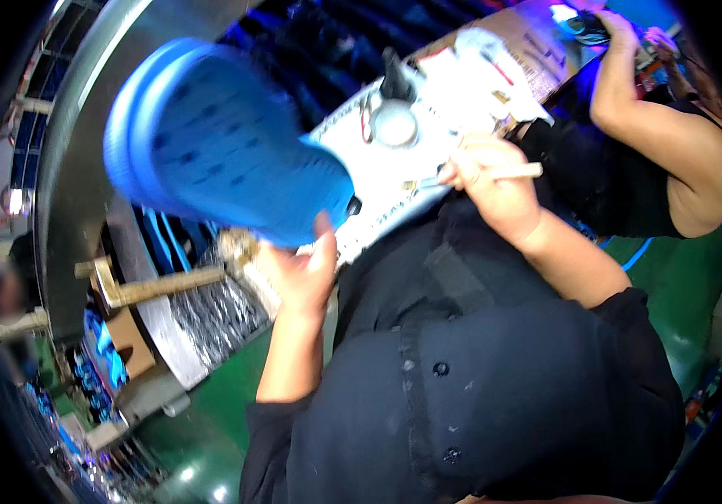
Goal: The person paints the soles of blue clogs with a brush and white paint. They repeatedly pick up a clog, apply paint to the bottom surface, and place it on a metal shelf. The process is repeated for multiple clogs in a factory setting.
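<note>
- Blue shoe [227, 143]: raised at the left end of the worktop [378, 220], gripped by the left hand [298, 273].
- Left thumb lies against its near edge; the other fingers are mostly hidden behind it.
- Right hand [495, 189]: fingers pinching a brush [516, 171] by the worktop's near edge, apart from the shoe.
- Round pot [395, 124]: farther from that edge.

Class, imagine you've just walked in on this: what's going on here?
A person holds up a blue shoe by its near end in the left hand. The right hand holds a pale-handled tool, seemingly a brush, its tip apart from the shoe. Beyond, a round dish rests on a white covering. A co-worker is at the right.
</note>
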Demonstrator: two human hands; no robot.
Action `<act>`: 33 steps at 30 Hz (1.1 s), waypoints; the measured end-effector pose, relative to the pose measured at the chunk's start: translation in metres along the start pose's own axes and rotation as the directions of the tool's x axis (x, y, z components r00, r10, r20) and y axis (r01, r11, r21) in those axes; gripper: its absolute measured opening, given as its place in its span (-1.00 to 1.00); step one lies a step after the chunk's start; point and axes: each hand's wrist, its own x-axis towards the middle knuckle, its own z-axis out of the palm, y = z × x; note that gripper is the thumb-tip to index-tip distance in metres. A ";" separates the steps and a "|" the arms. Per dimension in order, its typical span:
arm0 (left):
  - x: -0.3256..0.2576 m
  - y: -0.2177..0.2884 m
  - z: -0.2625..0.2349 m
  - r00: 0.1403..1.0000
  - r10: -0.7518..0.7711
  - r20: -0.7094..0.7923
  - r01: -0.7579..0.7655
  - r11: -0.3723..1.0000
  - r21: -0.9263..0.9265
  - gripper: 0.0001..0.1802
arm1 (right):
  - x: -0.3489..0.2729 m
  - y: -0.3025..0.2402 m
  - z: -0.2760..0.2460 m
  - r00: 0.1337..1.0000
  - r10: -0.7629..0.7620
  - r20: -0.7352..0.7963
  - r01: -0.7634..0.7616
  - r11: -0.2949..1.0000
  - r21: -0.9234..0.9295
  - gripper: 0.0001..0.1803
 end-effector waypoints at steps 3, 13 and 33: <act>0.034 0.036 -0.020 0.978 -0.143 0.153 0.142 0.990 0.017 -0.44 | -0.008 0.020 -0.008 0.994 0.057 -0.090 -0.056 0.998 0.019 -0.69; 0.151 0.137 0.088 0.656 -0.142 0.742 0.519 0.799 -0.305 -0.17 | -0.004 0.033 -0.062 0.950 0.081 -0.300 -0.080 0.997 0.015 -0.73; 0.384 0.102 -0.069 0.909 0.323 0.264 -0.354 0.262 0.898 -0.85 | -0.003 0.061 -0.068 0.876 0.451 -0.170 -0.362 0.849 0.384 -0.62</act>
